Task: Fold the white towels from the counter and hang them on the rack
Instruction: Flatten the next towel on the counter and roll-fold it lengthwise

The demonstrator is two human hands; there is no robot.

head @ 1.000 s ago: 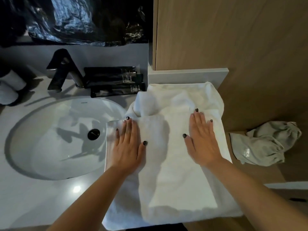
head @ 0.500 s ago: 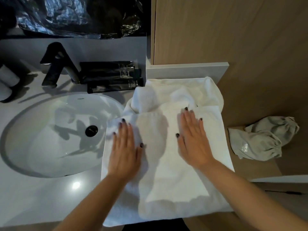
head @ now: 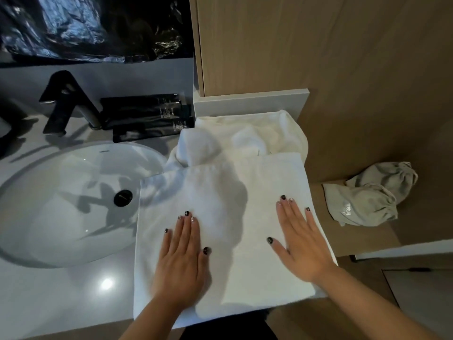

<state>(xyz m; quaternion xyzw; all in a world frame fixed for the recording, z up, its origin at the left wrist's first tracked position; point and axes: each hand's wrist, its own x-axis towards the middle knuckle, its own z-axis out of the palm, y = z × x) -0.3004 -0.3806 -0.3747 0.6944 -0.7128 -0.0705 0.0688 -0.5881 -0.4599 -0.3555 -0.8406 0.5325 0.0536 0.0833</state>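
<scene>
A folded white towel (head: 228, 192) lies flat on the counter (head: 61, 298) to the right of the sink. My left hand (head: 182, 258) rests palm down on its left half, fingers together and flat. My right hand (head: 301, 241) presses flat on its right half near the edge. Behind it, more white towels (head: 247, 136) lie crumpled in a heap against the wall ledge. No towel rack is in view.
A white oval sink (head: 68, 204) with a black drain and a black faucet (head: 66, 101) sits at the left. Black toiletry tubes (head: 144, 119) lie behind the sink. A grey cloth bag (head: 367, 197) rests on a lower wooden surface at the right. A wooden wall panel rises behind.
Both hands have slid along the folded towel toward me, from its far part to its near half, staying flat. The towel looks smoother.
</scene>
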